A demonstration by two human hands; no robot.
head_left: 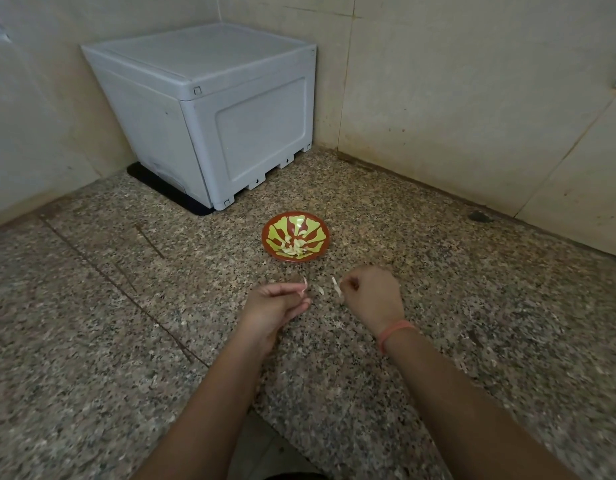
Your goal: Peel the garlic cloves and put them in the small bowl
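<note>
Grey plastic box [202, 112]: set in the upper left, against the wall corner. Speckled counter [126, 341]: spread beneath everything.

Left hand [275, 303]: held just left of centre, its fingers curled, a pale garlic piece [303, 289] pinched at the tips.

Small bowl [315, 233]: placed at centre, above both hands and apart from them, with peeled cloves [294, 247] held inside.

Right hand [372, 292]: closed, a pale skin strip [336, 285] pinched at its left edge.

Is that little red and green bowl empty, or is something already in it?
Not empty. The small bowl stands upright on the counter with a little pile of pale garlic cloves at its bottom, far from full.
</note>
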